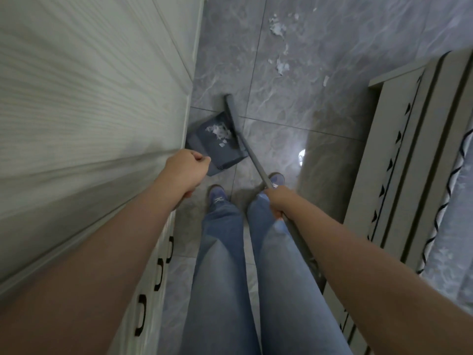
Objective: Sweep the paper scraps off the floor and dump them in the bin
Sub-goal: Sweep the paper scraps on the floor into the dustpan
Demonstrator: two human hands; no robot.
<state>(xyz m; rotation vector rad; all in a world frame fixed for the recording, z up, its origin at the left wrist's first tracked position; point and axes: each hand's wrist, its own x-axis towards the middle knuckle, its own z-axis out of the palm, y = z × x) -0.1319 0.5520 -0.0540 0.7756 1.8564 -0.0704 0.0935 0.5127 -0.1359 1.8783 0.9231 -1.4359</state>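
Beside wardrobe (89, 98) | left hand (186, 165) fisted, grip hidden; right hand (277, 203) gripping broom (245, 142) | mid-sweep, dustpan (215, 144) part-filled | next: gather remaining paper scraps (277, 29)

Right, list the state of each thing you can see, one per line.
Dustpan: on the floor, some scraps inside.
Broom: head at the dustpan's mouth.
Loose scraps: on the floor, unswept.
Left hand: curled around the dustpan handle.
Right hand: holds the broom handle.
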